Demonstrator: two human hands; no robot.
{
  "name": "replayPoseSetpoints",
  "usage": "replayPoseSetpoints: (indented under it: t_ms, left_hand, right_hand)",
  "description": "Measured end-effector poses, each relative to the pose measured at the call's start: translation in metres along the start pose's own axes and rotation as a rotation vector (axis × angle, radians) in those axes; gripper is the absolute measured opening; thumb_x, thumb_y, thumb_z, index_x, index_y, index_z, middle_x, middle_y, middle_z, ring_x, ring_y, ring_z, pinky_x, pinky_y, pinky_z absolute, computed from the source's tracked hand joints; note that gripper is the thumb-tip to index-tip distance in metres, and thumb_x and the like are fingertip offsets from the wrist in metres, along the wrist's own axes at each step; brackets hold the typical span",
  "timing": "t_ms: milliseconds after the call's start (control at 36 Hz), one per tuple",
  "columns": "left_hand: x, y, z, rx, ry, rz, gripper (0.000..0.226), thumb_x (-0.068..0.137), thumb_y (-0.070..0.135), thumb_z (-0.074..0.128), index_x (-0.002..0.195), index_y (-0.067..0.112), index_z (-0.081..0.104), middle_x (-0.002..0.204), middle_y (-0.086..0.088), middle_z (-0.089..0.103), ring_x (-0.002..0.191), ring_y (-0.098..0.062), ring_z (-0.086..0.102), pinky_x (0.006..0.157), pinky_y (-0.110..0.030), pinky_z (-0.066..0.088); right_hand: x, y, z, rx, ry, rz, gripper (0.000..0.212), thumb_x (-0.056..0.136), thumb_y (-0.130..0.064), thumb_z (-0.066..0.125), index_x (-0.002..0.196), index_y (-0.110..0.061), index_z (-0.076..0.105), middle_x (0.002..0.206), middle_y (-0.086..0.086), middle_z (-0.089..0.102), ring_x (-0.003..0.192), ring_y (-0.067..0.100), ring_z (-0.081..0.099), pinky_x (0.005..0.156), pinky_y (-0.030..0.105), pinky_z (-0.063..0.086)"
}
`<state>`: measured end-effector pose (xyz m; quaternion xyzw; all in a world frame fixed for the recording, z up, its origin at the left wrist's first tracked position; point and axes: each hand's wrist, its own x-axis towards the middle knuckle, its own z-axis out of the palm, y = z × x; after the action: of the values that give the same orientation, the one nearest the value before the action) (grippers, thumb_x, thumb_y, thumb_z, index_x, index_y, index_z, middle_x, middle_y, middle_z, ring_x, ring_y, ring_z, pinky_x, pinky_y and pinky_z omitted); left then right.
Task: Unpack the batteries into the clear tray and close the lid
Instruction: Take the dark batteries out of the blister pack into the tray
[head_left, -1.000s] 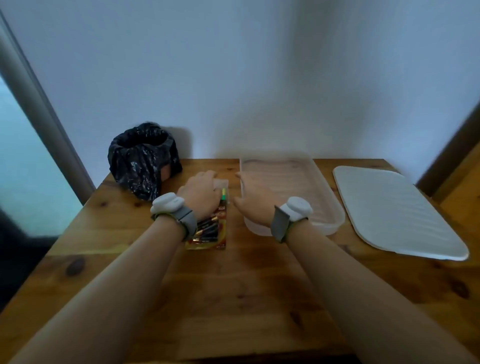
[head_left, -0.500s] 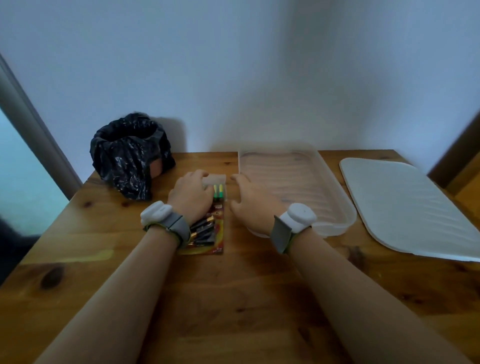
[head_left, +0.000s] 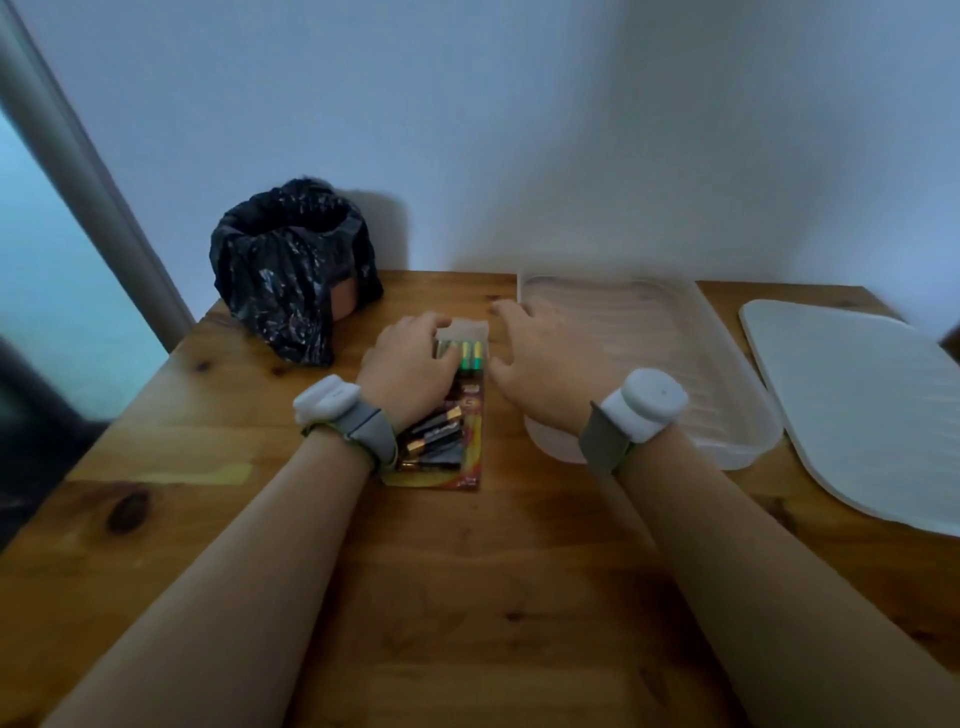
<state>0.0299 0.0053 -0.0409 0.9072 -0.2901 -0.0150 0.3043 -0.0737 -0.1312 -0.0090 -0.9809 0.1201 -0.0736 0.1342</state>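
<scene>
Two battery packs lie on the wooden table (head_left: 467, 597). The nearer one is a red and yellow blister card with black batteries (head_left: 441, 441). Beyond it lies a small clear pack of green batteries (head_left: 470, 353). My left hand (head_left: 410, 369) rests on top of both packs, fingers curled at the green pack's left edge. My right hand (head_left: 540, 364) hovers just right of the packs, fingers spread, holding nothing. The clear tray (head_left: 727, 415) stands empty behind my right hand. Its white lid (head_left: 857, 410) lies flat to the right of the tray.
A small bin lined with a black plastic bag (head_left: 291, 265) stands at the back left corner. A wall runs right behind the table. The table's left edge drops off near a grey frame (head_left: 78, 156).
The view has tilted a little. Both hands stayed at the battery packs; my left hand slid slightly forward over the green pack and my right hand's fingers spread.
</scene>
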Motion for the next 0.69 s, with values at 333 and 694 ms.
replayPoseSetpoints:
  t_ms: [333,694]
  left_hand:
    - [-0.008,-0.001,-0.005,0.004,-0.019,0.079,0.040,0.090,0.039,0.058,0.128,0.026,0.056,0.124,0.000,0.050,0.112,-0.022,0.055,0.097,-0.047,0.048]
    - [-0.054,0.036,-0.015,0.610,-0.103,0.065,0.096,0.068,0.096,0.023,0.131,0.025,0.040,0.122,-0.003,0.048,0.100,-0.026,0.060,0.075,-0.037,0.047]
  right_hand:
    - [-0.020,0.003,0.003,0.019,0.055,-0.102,0.041,0.102,-0.028,0.052,0.142,-0.020,0.057,0.146,0.005,0.054,0.124,0.027,0.059,0.101,0.045,0.053]
    - [-0.027,-0.001,0.001,0.017,0.067,-0.008,0.036,0.097,-0.021,0.053,0.132,-0.016,0.061,0.116,0.007,0.070,0.105,0.029,0.065,0.089,0.042,0.054]
